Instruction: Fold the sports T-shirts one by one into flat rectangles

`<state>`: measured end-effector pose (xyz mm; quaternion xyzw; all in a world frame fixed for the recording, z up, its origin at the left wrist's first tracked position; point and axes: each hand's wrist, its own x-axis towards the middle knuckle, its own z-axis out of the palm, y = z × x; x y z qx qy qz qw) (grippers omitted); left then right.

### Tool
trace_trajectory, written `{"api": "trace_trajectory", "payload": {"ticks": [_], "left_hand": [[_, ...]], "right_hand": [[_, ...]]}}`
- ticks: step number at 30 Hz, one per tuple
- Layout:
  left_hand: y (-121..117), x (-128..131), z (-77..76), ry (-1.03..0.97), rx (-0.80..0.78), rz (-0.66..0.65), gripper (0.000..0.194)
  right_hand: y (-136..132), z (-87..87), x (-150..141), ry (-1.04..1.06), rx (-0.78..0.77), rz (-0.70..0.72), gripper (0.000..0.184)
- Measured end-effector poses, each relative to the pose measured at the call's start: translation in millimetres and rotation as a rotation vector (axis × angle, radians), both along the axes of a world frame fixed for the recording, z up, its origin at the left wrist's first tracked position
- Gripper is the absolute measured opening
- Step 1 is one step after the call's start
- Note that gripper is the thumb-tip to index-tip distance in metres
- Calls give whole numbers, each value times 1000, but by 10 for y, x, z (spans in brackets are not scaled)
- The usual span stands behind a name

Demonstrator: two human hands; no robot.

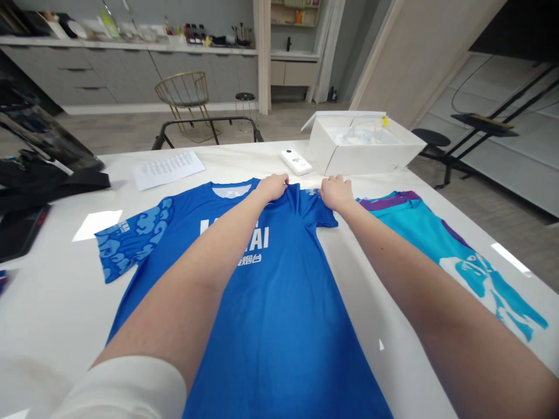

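Observation:
A blue T-shirt [279, 302] with white lettering lies front side up on the white table, its collar toward the far edge. My left hand [274, 187] grips the shirt's shoulder beside the collar, with fingers closed on the fabric. At the short sleeve on the right, my right hand [337, 192] is closed on the cloth near its upper edge, and the sleeve is bunched there. The left sleeve, patterned with pale clouds, is spread flat. My left forearm covers part of the lettering.
A turquoise and purple garment [419, 227] lies to the right. Beyond the shirt are a white device [296, 162], an open white box [367, 156] and a printed sheet [168, 169]. Dark equipment [39, 151] stands at the left; a gold wire chair [186, 96] is behind the table.

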<state>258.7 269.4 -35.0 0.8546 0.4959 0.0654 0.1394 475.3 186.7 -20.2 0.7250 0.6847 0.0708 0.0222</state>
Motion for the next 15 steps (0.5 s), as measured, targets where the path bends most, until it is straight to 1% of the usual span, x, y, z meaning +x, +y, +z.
{"api": "trace_trajectory", "payload": {"ticks": [3,6,8,9,10,12,14,15], "left_hand": [[-16,-10,-14,-14,6,5,28],[-80,-15,-24,-22,40,9,27],[-133,-18,-18,-48,60,25,27],[-157,-24,-6,-73,64,48,26],[-179,-34,12,-108,63,82,25],[-211,-70,74,-224,47,161,22],[-236,-129,174,-401,6,199,17],[-251,-168,237,-509,-26,200,14]], "right_hand": [[-59,38,138,-1,-48,-28,29],[-145,70,201,40,-86,-73,25],[-215,141,201,87,-71,-104,23],[-253,207,188,138,-53,-103,22],[-292,297,165,213,-25,-84,22],[-374,551,67,442,37,7,22],[-454,872,-132,724,67,120,16],[-489,1039,-280,859,60,164,12]]}}
